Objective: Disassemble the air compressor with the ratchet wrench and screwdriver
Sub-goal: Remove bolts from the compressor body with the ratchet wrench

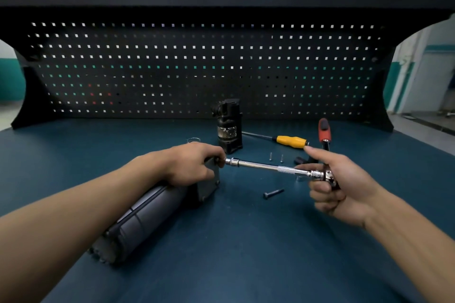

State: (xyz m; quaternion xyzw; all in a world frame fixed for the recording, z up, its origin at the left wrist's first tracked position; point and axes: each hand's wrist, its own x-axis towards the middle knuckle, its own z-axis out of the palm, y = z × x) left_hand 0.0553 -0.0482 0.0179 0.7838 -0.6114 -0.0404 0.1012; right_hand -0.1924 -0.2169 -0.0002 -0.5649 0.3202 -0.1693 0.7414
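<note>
On the blue bench top [246, 241], near left, the air compressor [147, 209] is laid, its end gripped by the left hand [194, 165]. The ratchet wrench [270, 167] is clasped at its head by the right hand [337, 184], socket seated on an end bolt. Step judged: bolt loosening; steady turning needed next. Loose bolt [272, 193] noted at centre.

A workshop: blue workbench [246, 241] backed by a black pegboard [197, 66].
</note>
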